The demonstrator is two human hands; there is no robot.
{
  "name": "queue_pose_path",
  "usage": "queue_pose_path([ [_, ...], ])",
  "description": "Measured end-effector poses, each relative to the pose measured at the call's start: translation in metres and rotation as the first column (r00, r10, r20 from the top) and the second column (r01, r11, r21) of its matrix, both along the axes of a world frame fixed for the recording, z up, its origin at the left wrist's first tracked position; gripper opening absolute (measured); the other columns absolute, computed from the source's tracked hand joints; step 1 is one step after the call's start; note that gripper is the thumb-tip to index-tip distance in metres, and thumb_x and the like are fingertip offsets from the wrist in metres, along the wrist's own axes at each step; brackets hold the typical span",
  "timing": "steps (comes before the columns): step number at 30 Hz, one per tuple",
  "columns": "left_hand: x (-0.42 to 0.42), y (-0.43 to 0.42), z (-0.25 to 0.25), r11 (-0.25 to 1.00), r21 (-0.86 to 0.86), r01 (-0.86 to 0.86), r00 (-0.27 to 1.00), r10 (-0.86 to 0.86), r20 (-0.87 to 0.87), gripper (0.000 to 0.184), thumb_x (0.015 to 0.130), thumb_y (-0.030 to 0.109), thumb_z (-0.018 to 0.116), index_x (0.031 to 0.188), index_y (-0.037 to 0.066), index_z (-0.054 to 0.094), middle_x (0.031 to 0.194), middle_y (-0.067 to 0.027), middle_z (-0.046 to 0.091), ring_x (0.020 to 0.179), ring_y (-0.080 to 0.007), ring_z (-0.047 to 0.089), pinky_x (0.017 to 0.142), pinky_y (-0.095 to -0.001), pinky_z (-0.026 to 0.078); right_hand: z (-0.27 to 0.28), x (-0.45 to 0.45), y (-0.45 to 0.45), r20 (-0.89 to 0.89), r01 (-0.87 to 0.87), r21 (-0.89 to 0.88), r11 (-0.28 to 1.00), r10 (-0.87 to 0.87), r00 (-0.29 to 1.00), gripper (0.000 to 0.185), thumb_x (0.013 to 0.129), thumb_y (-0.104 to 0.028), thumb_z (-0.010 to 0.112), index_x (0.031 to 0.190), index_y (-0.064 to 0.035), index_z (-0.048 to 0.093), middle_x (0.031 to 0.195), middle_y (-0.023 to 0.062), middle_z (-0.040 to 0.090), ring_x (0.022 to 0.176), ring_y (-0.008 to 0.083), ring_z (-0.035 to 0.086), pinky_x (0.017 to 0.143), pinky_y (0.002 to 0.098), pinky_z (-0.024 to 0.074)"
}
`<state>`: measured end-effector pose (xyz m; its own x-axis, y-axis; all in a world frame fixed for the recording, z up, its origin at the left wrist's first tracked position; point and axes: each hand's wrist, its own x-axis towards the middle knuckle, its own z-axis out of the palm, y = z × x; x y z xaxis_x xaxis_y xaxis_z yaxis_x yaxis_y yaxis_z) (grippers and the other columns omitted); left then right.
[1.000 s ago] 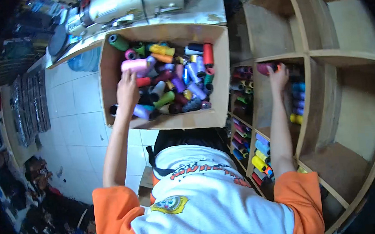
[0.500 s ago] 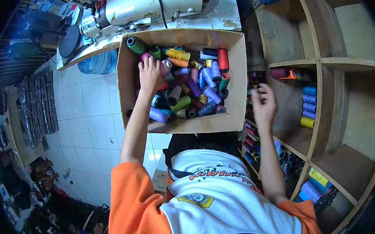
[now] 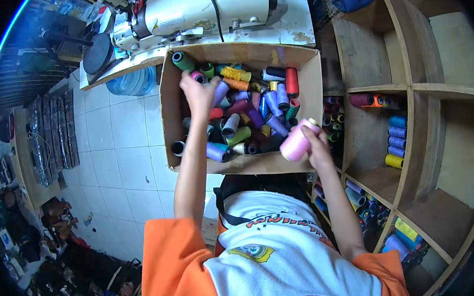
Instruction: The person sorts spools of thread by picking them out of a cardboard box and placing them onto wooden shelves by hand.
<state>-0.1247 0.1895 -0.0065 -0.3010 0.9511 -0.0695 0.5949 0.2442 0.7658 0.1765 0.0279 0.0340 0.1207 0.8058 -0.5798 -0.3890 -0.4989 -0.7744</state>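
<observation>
My right hand (image 3: 318, 148) grips a light pink thread spool (image 3: 295, 144), held tilted at the near right corner of the cardboard box (image 3: 249, 163). Inside the box's left side is my left hand (image 3: 200, 95), its thumb and fingers spread around a magenta spool (image 3: 197, 76), with a purple spool (image 3: 220, 93) close beside its thumb. Whether those fingers touch the magenta spool is unclear. Many spools lie jumbled in the box, among them a red one (image 3: 292, 82) at the right and a green one (image 3: 182, 61) in the far left corner.
Behind the box, a white sewing machine (image 3: 198, 9) stands on a worn table (image 3: 294, 29). Wooden shelves (image 3: 411, 134) at the right hold spools in some compartments, including yellow and blue ones. A blue water bottle (image 3: 131, 83) stands on the tiled floor (image 3: 113, 163).
My right hand has come back from the shelf to the box and now holds the light pink spool, which was in the box under my left hand. A dark red spool now lies on the shelf.
</observation>
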Motion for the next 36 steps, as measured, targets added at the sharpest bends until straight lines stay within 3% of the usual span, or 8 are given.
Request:
queue_pose_path([
  [1,-0.001,0.014,-0.002,0.957,-0.106,-0.271,0.962,0.273,0.006,0.097,0.059,0.034,0.084,0.123,-0.015,0.029,0.121,-0.035,0.041,0.116,-0.0431,0.042,0.098,-0.0426,0.038,0.013,0.003,-0.001,0.023,0.035,0.009,0.999,-0.035,0.999,0.037,0.079,-0.022,0.072,0.106,-0.0006,0.057,0.094,0.0091,0.064,0.084,0.0172,0.062,0.08,0.0319,0.0491],
  [4,-0.014,0.049,-0.049,0.836,-0.351,-0.421,0.902,0.428,-0.062,0.101,0.058,0.034,0.085,0.122,-0.014,0.023,0.124,-0.0369,0.037,0.111,-0.0455,0.048,0.097,-0.0448,0.042,0.017,0.021,-0.01,0.111,0.106,0.063,0.992,-0.112,0.987,0.035,0.083,-0.022,0.067,0.108,0.0002,0.055,0.096,0.0135,0.064,0.087,0.0216,0.063,0.081,0.0351,0.0506],
  [12,0.026,0.06,-0.043,0.712,-0.178,-0.679,0.733,0.648,-0.208,0.059,0.072,0.015,0.07,0.116,0.0,0.034,0.114,-0.0223,0.051,0.095,-0.0463,0.058,0.083,-0.0535,0.047,0.038,0.025,-0.024,0.089,0.168,0.025,0.985,-0.17,0.981,0.039,0.08,-0.021,0.069,0.11,-0.0008,0.054,0.096,0.0118,0.063,0.088,0.0196,0.062,0.081,0.0342,0.0493],
  [21,0.023,0.083,-0.084,0.643,-0.062,-0.764,0.636,0.732,-0.243,0.06,0.075,0.019,0.068,0.123,0.001,0.037,0.111,-0.0215,0.054,0.1,-0.0417,0.057,0.085,-0.0519,0.045,0.045,0.055,-0.065,0.01,0.289,-0.009,0.957,-0.289,0.957,0.045,0.081,-0.026,0.069,0.114,-0.0034,0.05,0.102,0.0131,0.061,0.095,0.0244,0.061,0.085,0.0391,0.0492],
  [27,0.014,0.051,-0.06,0.815,0.135,-0.563,0.758,0.575,-0.307,0.066,0.073,0.029,0.073,0.123,0.0,0.039,0.116,-0.0227,0.052,0.104,-0.0421,0.054,0.087,-0.0516,0.043,0.048,0.115,-0.075,-0.038,0.497,0.057,0.866,-0.496,0.868,0.043,0.088,-0.032,0.06,0.118,-0.0041,0.044,0.109,0.0146,0.056,0.107,0.0277,0.054,0.097,0.0425,0.0409],
  [30,-0.005,0.024,-0.037,0.855,0.49,-0.17,0.85,0.379,-0.366,0.052,0.075,0.028,0.074,0.111,-0.005,0.054,0.107,-0.0213,0.06,0.098,-0.0364,0.059,0.084,-0.0474,0.045,0.013,0.156,-0.073,0.277,0.583,0.234,0.778,-0.628,0.727,0.037,0.084,-0.024,0.067,0.111,-0.0041,0.051,0.108,0.0081,0.056,0.103,0.0195,0.053,0.092,0.0368,0.0411],
  [34,0.016,-0.039,0.033,0.968,0.238,-0.077,0.986,0.038,0.165,0.035,0.082,0.019,0.071,0.105,-0.006,0.061,0.099,-0.0136,0.066,0.087,-0.0199,0.063,0.079,-0.0335,0.049,-0.015,0.22,-0.052,0.78,0.435,0.272,0.858,-0.462,0.423,0.04,0.077,-0.016,0.074,0.109,-0.0071,0.053,0.108,0.0043,0.055,0.098,0.0141,0.054,0.084,0.03,0.0432],
  [36,0.053,-0.07,0.066,0.992,-0.001,-0.126,0.878,0.111,0.466,0.036,0.084,0.015,0.068,0.113,-0.003,0.056,0.101,-0.0102,0.062,0.091,-0.0197,0.06,0.079,-0.0311,0.049,-0.035,0.259,-0.035,0.675,0.593,0.29,0.751,-0.599,0.43,0.042,0.075,-0.011,0.075,0.11,-0.008,0.053,0.108,0.0064,0.056,0.097,0.0171,0.056,0.08,0.0333,0.0475],
])
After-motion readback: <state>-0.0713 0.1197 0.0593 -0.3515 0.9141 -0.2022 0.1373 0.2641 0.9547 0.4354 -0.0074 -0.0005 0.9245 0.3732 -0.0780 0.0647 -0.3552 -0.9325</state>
